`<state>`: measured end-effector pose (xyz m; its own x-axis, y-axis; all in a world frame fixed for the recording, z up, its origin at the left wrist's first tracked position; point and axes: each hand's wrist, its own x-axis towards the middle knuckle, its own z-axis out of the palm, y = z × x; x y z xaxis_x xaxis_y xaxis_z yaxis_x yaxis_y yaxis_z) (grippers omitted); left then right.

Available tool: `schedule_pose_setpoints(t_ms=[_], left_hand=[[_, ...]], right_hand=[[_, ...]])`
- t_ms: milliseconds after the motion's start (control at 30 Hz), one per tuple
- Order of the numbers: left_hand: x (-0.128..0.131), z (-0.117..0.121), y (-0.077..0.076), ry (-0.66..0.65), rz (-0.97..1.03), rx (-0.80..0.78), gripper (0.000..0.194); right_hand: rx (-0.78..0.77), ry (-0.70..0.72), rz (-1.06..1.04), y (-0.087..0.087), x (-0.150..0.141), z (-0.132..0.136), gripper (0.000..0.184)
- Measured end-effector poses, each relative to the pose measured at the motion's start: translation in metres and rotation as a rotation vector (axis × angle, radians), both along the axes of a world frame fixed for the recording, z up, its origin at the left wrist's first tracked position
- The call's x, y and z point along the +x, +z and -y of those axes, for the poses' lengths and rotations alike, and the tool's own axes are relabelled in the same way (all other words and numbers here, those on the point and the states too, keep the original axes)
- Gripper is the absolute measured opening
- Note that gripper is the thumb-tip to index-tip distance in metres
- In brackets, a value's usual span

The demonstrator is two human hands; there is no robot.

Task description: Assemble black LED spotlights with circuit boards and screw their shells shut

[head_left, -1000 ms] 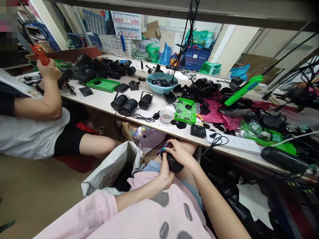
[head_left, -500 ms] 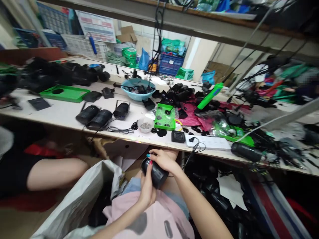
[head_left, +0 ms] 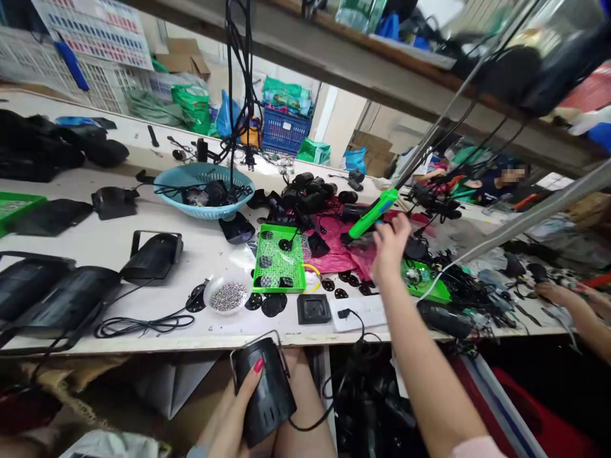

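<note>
1. Black housing (head_left: pixel 267 394): held below the worktop's (head_left: pixel 203 245) front edge, over the lap, in the left hand (head_left: pixel 231 416), whose thumb presses its side.
2. Change: both hands were on the housing half a second ago. The right hand (head_left: pixel 392 247) is now raised over the worktop, just beside the green screwdriver (head_left: pixel 372 215); its fingers are curved and parted, not closed around anything. Fingertip contact cannot be told.
3. Meaning (judged): the left hand alone now steadies the piece, freeing the right for the tool.
4. Housing: smooth, rounded, apparently plastic, slotted near the lower end; thin wire-like bracket, flexible dark cable trailing right of the left hand.
5. Screwdriver: straight, bright barrel, tilted.
6. Left of the right hand: crinkled pink sheet (head_left: pixel 329 259), green tray (head_left: pixel 280 289) with mesh-like floor, round bowl of small shiny metal pieces (head_left: pixel 229 297).
</note>
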<state>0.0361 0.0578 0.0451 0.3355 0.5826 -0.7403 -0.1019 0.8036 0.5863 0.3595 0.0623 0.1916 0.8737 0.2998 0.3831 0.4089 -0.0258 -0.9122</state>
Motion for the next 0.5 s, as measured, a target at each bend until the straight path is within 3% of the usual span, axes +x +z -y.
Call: schedule_pose_setpoints(t_ms=[100, 200, 267, 367, 433, 500], left_hand=[[0.004, -0.003, 0.021, -0.033, 0.139, -0.037, 0.057], [0.009, -0.008, 0.03, -0.036, 0.171, -0.026, 0.058], [0.01, -0.012, 0.03, -0.04, 0.182, -0.058, 0.054], [0.009, -0.019, 0.026, -0.079, 0.199, -0.18, 0.039], [0.009, -0.021, 0.025, -0.108, 0.213, -0.219, 0.035], [0.011, -0.022, 0.026, -0.129, 0.226, -0.194, 0.043]], right_hand=[[-0.043, 0.057, -0.104, 0.008, 0.064, -0.008, 0.043], [-0.036, 0.17, -0.093, -0.002, 0.077, -0.003, 0.02], [0.008, 0.214, -0.046, -0.008, 0.054, 0.006, 0.017], [0.168, 0.313, -0.025, -0.008, -0.014, 0.022, 0.02], [0.247, 0.41, -0.145, -0.005, -0.06, 0.032, 0.034], [0.31, 0.495, -0.214, -0.003, -0.092, 0.045, 0.049]])
